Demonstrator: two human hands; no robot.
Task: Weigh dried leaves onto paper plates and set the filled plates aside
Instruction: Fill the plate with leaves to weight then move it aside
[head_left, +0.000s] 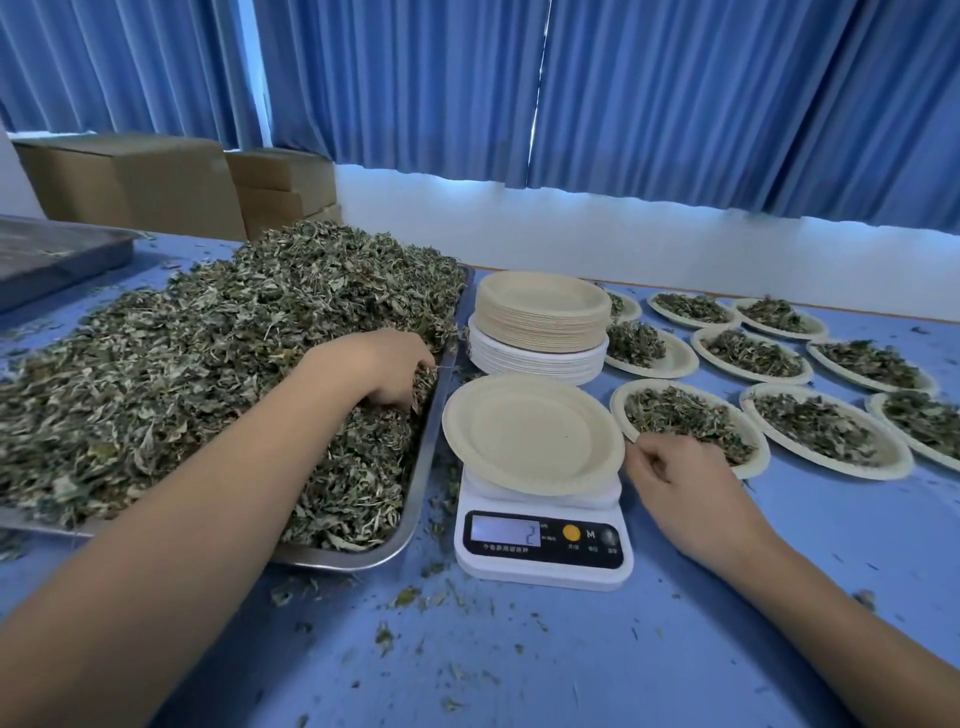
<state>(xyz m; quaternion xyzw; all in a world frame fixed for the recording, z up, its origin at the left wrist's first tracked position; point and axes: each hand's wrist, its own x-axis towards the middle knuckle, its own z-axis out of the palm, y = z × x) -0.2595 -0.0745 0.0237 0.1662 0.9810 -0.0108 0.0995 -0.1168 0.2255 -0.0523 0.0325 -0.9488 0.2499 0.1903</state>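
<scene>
A bare paper plate (530, 434) sits on the white digital scale (543, 551), whose display reads 2. Left of it a metal tray (415, 488) holds a big heap of dried leaves (208, 364). My left hand (389, 369) is dug into the heap near the tray's right edge, its fingers curled round a clump of leaves. My right hand (685, 483) rests on the table right of the scale, fingers loosely curled, holding nothing, beside the rim of a filled plate (685, 421).
A stack of unused paper plates (540, 327) stands behind the scale. Several filled plates (826, 431) cover the blue table (519, 649) at right. Leaf crumbs litter the table front. A second metal tray (57, 254) and cardboard boxes (145, 182) lie at back left.
</scene>
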